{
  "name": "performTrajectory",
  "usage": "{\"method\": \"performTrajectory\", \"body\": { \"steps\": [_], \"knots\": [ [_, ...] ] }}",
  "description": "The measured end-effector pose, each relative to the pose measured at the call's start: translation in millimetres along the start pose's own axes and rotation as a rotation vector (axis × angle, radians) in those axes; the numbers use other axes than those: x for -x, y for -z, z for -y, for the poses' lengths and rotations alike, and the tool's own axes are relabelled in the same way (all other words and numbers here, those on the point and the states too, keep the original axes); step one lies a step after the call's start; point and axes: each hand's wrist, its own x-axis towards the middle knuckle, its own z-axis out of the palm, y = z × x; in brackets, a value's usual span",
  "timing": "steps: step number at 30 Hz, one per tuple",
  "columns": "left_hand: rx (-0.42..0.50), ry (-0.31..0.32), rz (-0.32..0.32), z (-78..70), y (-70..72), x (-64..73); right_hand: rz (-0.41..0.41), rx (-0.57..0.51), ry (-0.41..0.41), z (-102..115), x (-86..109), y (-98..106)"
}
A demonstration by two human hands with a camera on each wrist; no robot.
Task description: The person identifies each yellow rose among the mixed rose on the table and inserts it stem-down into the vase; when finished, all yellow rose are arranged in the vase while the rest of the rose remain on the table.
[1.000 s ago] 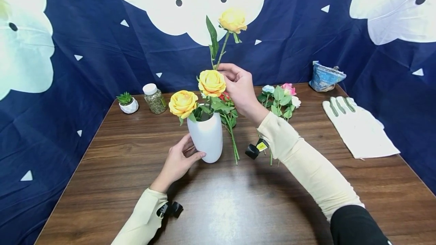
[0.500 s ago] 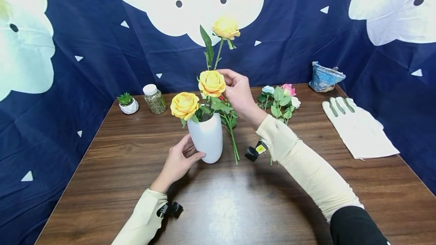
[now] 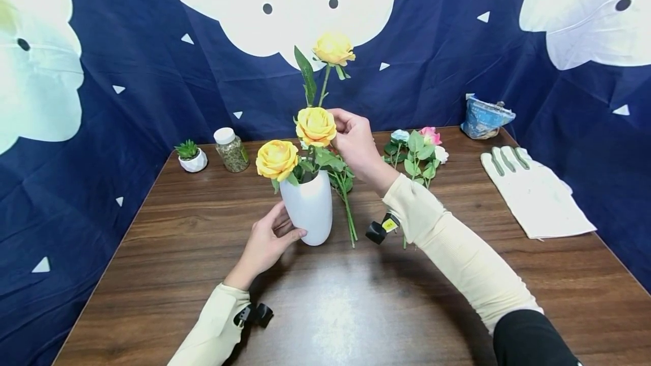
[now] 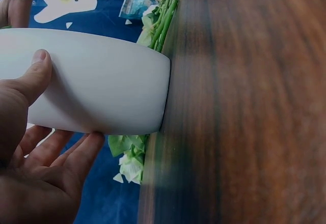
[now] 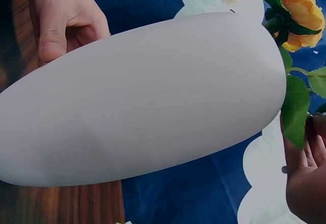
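A white vase (image 3: 307, 208) stands on the table with two yellow roses at its mouth, one rose (image 3: 277, 160) leaning left and another rose (image 3: 315, 126) above the rim. My left hand (image 3: 267, 242) grips the lower vase from the left, thumb in front and fingers behind, as the left wrist view also shows. Behind the higher rose, my right hand (image 3: 358, 146) pinches the stem of a third yellow rose (image 3: 333, 48), which rises tall with a long leaf. That stem's lower end is hidden. In the right wrist view, the vase (image 5: 153, 102) covers much of the frame.
Loose green stems (image 3: 350, 213) lie just right of the vase. Farther right is a bunch of artificial flowers (image 3: 419, 151). White gloves (image 3: 534, 196) and a blue bag (image 3: 485, 117) are at the right; a jar (image 3: 231, 150) and a potted succulent (image 3: 190, 156) stand back left.
My right hand has come down and slightly left, lowering the tall yellow rose behind the vase's other roses. The left-leaning rose has shifted a little. My left hand stays on the vase.
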Motion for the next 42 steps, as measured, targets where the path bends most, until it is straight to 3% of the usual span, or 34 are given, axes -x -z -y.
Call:
{"method": "performTrajectory", "body": {
  "steps": [10, 17, 25, 35, 42],
  "knots": [
    [0.010, 0.001, -0.006, -1.6, -2.4, 1.2, 0.065, -0.113, -0.075, 8, -16.4, 9],
    [0.023, 0.002, -0.010, -1.8, -2.8, 0.7, 0.063, -0.211, -0.114, 14, -21.4, 15],
    [0.018, -0.012, -0.010, -1.6, -2.0, 0.3, 0.070, -0.282, -0.053, 21, -17.7, 18],
    [0.032, -0.012, -0.003, -1.2, -2.3, 1.7, 0.090, -0.282, -0.084, 18, -3.4, 17],
    [0.032, -0.015, -0.006, -2.1, -1.8, 1.8, 0.105, -0.253, -0.105, 14, -6.2, 16]
  ]
}}
